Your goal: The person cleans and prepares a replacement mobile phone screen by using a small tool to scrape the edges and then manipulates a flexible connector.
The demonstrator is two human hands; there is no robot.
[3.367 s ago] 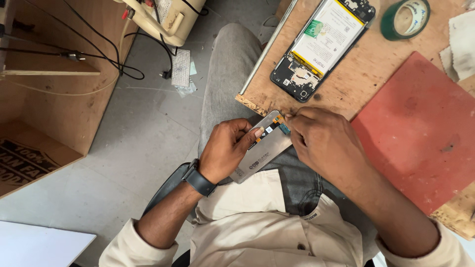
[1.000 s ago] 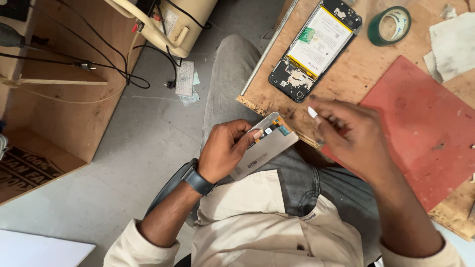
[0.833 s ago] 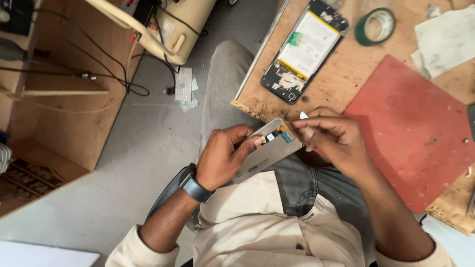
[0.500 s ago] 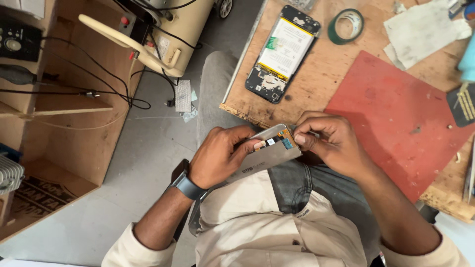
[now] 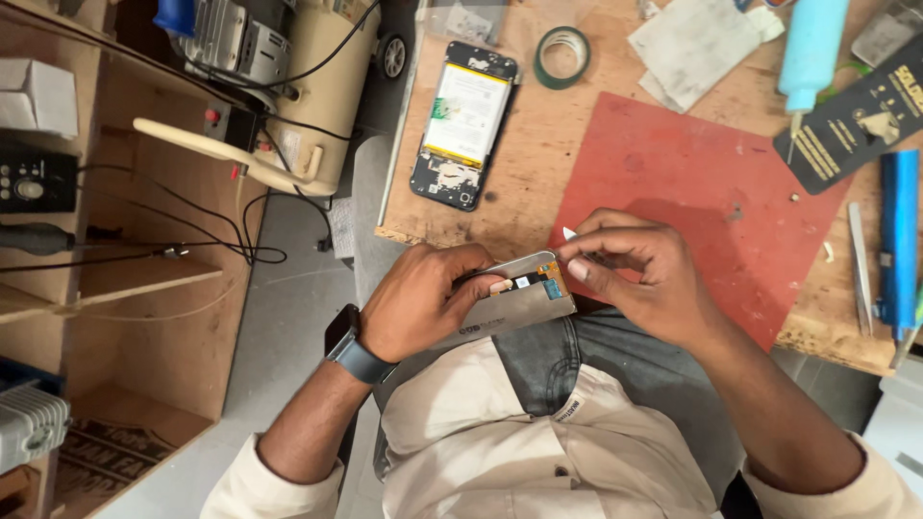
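Nearest the camera, over the lap of grey trousers and a cream shirt, the left hand (image 5: 428, 300) grips a flat silvery phone screen panel (image 5: 510, 301) by its long edge, thumb on top and fingers curled beneath, clamped firmly on it. A dark watch (image 5: 354, 351) sits on that wrist. The panel is tilted, its far corner just past the edge of the tabletop (image 5: 481, 207).

The right hand (image 5: 639, 274) has changed most. A second ago it was lifted clear of the panel, out over the red mat (image 5: 692, 183), with a small white scrap pinched in its fingertips. It has since come back to the panel's corner, where the little gold and blue connector strip (image 5: 543, 285) lies. Its thumb and forefinger are pressed together on something thin beside that corner, and a small white sliver (image 5: 569, 234) shows just above the knuckles; what exactly is pinched cannot be made out. Judging from this, the fine picking at the connector end goes on in repeated small pulls, and is not finished.

The camera has also moved, so more of the tabletop shows. Farther out lie an opened phone (image 5: 461, 125) with its battery showing, a ring of green tape (image 5: 562, 56), a grey cloth (image 5: 697, 48), a pale blue bottle (image 5: 810, 48), tweezers (image 5: 859, 264) and a blue tool (image 5: 899, 240).
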